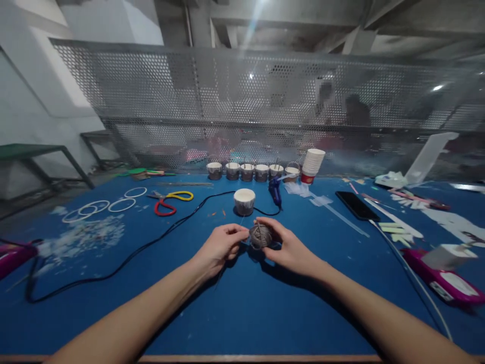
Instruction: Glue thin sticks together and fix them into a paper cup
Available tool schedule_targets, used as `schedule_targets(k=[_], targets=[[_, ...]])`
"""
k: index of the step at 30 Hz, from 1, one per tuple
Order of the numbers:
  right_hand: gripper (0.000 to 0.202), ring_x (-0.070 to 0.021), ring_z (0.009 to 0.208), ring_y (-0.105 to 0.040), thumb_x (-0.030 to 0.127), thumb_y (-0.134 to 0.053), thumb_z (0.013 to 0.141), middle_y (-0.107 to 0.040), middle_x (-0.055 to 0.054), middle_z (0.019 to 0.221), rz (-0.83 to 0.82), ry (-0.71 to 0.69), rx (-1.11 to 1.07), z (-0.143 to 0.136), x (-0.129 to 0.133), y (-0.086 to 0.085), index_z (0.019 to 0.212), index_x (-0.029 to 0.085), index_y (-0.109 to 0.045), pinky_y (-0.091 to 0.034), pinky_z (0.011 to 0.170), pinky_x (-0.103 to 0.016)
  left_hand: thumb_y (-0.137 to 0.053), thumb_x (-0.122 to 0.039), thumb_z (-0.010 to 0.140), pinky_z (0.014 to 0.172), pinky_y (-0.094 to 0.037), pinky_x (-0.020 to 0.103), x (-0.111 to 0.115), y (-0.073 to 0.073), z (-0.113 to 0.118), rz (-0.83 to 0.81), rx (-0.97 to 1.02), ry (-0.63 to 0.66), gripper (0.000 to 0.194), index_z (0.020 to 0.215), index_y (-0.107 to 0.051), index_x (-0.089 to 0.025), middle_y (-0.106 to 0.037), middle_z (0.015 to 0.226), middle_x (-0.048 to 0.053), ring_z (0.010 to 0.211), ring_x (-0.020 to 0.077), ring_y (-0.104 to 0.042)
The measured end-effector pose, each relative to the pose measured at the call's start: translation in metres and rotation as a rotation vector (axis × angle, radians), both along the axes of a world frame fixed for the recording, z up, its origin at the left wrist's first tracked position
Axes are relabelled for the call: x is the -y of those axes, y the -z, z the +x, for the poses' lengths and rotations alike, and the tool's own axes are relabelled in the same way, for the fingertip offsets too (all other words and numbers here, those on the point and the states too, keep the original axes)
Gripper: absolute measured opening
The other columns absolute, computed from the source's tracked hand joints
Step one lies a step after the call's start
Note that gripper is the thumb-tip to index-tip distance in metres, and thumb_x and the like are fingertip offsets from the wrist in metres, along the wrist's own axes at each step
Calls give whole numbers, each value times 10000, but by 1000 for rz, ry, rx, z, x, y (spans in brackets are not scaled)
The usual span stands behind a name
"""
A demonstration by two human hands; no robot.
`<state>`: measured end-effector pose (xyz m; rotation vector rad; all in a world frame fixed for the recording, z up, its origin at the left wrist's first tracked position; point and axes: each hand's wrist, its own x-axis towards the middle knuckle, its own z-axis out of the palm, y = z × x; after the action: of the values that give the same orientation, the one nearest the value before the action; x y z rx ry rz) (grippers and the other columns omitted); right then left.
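Yarn ball (260, 236) sits at the centre of the dial as I read it from my remote station, twelve being straight across the table (242, 323) from the wearer. Right hand (286, 242) cups it from three o'clock, fingers curled over the top and thumb underneath, gripping it firmly. Left hand (223, 245) comes in from nine, thumb and forefinger closed in a pinch on a thin strand at the ball's near edge. A shadow lies just below, and I can't quite tell from this angle whether the ball touches the tabletop or hangs slightly above it.

At eleven o'clock, near the hands, I see a single cup (244, 203), grey outside and white inside. Farther out, six more cups (247, 173) stand in a row from eleven round to one. A blue glue gun (275, 191) is between twelve and one, in front of that row, and a tilted stack of paper cups (312, 164) is between one and two. I have the phone (356, 205) between two and three, lying flat. Toward ten are the scissors (162, 198), handles red and yellow, with white rings (122, 198) beyond them. A black cord (162, 235) loops across toward eight.
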<state>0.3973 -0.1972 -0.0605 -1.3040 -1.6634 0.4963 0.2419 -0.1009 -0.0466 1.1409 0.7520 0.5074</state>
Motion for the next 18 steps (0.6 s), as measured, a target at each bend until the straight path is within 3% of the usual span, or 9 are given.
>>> schedule_targets(k=[4, 8, 10, 12, 14, 18], targets=[[519, -191, 986, -576, 115, -532, 674, -592, -87, 1137, -39, 114, 55, 1, -7, 3, 1188, 174, -483, -443, 880, -343, -612, -152, 712, 292, -112, 117, -24, 3, -12, -122, 60, 54, 97, 637, -562, -118, -326, 367, -92, 290, 0, -196], [349, -179, 795, -621, 117, -480, 695, -662, -70, 970, -108, 307, 117, 17, -17, 12, 1017, 174, -601, -490, 760, -335, -493, -96, 736, 266, -167, 112, -47, -1, -27, -166, 83, 20, 136, 604, -514, -117, -559, 570, 15, 289, -17, -215], [291, -217, 833, -616, 110, -478, 683, -669, -85, 927, -121, 353, 148, 27, -22, 17, 920, 168, -637, -467, 804, -394, -480, -73, 733, 263, -178, 104, -51, -1, -30, -167, 78, 16, 159, 583, -487, -126, -565, 584, 15, 283, -19, -230], [289, -258, 943, -587, 132, -503, 684, -655, -113, 990, -108, 355, 172, 32, -27, 20, 938, 161, -638, -418, 876, -448, -491, -52, 725, 261, -174, 96, -51, -1, -30, -159, 62, 33, 146, 602, -496, -130, -542, 549, -2, 275, -17, -238], [374, -260, 1049, -544, 197, -545, 704, -607, -119, 1128, -83, 317, 185, 27, -33, 23, 1075, 170, -590, -385, 931, -444, -511, -42, 717, 263, -173, 88, -47, -1, -28, -144, 47, 58, 117, 645, -523, -133, -530, 533, -13, 271, -16, -249], [582, -231, 1191, -449, 312, -600, 722, -490, -103, 1305, 14, 130, 212, -1, -51, 27, 1269, 201, -438, -355, 983, -394, -556, -53, 707, 265, -182, 89, -37, -2, -24, -116, 20, 116, 83, 718, -570, -134, -545, 551, -4, 268, -14, -264]])
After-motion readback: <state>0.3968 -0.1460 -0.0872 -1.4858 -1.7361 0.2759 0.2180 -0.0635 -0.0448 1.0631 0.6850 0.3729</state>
